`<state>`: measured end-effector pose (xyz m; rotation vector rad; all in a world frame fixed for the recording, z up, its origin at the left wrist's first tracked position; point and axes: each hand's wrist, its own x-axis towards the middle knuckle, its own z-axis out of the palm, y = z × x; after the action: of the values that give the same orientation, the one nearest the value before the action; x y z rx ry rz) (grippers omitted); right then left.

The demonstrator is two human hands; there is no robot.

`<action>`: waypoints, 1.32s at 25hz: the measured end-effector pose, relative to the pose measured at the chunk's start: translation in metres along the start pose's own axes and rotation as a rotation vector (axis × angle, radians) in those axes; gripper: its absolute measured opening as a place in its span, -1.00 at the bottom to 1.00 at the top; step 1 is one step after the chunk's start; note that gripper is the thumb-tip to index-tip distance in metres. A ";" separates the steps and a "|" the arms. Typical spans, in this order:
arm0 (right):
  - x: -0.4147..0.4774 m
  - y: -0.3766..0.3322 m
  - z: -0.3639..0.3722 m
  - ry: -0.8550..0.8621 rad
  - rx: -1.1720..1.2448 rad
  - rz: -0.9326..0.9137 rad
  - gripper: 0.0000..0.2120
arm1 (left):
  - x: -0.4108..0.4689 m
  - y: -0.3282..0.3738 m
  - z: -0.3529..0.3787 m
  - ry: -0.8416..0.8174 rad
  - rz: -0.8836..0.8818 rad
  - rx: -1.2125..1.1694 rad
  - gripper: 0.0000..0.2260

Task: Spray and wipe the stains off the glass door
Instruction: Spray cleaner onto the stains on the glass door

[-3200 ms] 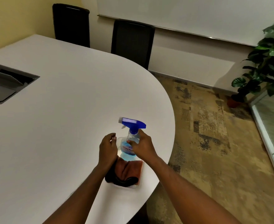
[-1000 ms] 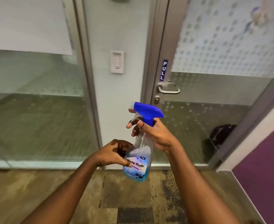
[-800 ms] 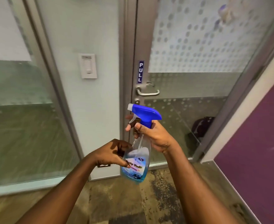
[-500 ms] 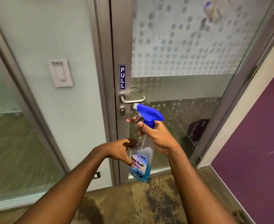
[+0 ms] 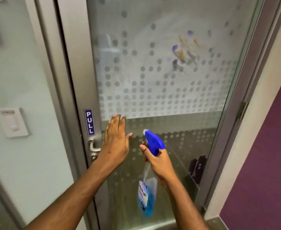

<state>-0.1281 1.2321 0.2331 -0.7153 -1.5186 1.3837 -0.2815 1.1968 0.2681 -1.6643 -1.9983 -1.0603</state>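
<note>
Two hands, left hand [image 5: 114,143] fingers spread flat by PULL sign [image 5: 89,122], right hand [image 5: 158,161] fingers clamped on spray bottle [image 5: 147,193]

We are seeing soft, even indoor light with no hard shadows. Motion blur is smearing the wall switch [image 5: 12,122] left of the left hand [image 5: 114,143], and frame lines are bowing toward the edges.

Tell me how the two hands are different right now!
The left hand is open and flat, fingers straight and pointing up, and it holds nothing. The right hand is curled shut around the neck of the spray bottle. The left hand sits higher, right by the door handle; the right hand is lower and further right. Both are bare and raised in front of the glass door.
</note>
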 end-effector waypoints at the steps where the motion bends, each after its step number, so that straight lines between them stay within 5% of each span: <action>1: 0.009 0.000 -0.007 0.011 -0.028 -0.003 -0.90 | 0.015 0.009 0.002 0.036 0.051 -0.012 -0.46; 12: 0.100 -0.047 -0.064 0.143 -0.120 -0.054 -0.83 | 0.212 0.043 -0.001 0.387 0.305 0.015 -0.42; 20: 0.169 -0.128 -0.086 0.286 -0.217 -0.213 -0.77 | 0.332 0.066 0.000 0.480 0.388 0.090 -0.41; 27: 0.223 -0.198 -0.103 0.289 -0.217 -0.336 -0.67 | 0.361 0.060 0.026 0.523 0.358 0.330 -0.39; 33: 0.263 -0.249 -0.129 0.271 -0.190 -0.394 -0.79 | 0.362 0.063 0.030 0.567 0.337 0.392 -0.36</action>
<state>-0.0763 1.4705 0.5302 -0.6462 -1.4866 0.8229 -0.3112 1.4733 0.5102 -1.2525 -1.3903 -0.8282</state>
